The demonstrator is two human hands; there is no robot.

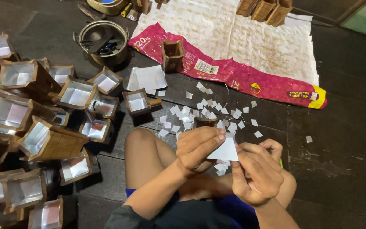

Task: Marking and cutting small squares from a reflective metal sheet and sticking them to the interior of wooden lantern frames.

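Observation:
My left hand [198, 146] and my right hand [257, 171] both pinch one small white sheet of paper [225, 150] held above my knees. The left fingers grip its upper left edge, the right fingers its right edge. Just beyond the paper, a small wooden box [204, 122] stands on the dark floor among several white paper scraps [208, 111]. A single paper-lined wooden box [137, 101] with a short handle sits a little farther left.
Several paper-lined wooden boxes [39, 110] are heaped at the left. A stack of white sheets [148, 78] lies near an upright unlined box [172, 54] on a pink and white sack [242, 46]. A metal pot [102, 40] holding tools stands behind. More boxes [265, 9] sit at the top.

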